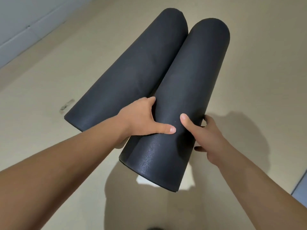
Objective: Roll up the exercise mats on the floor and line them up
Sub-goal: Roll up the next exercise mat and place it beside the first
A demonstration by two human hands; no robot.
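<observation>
Two dark grey rolled exercise mats lie side by side on the beige floor, touching along their length. The left rolled mat point(126, 70) lies free. The right rolled mat point(187, 87) reaches nearer to me, and both hands grip it near its close end. My left hand point(141, 120) wraps its left side, fingers tucked into the gap between the two rolls, thumb across the top. My right hand point(206, 135) clasps its right side, thumb on top, fingers curled round the far side.
A pale wall with a baseboard point(25, 39) runs along the upper left. A small scuff mark point(66, 105) is on the floor left of the mats. A grey panel edge point(300, 188) shows at the lower right. Open beige floor point(265, 63) lies to the right.
</observation>
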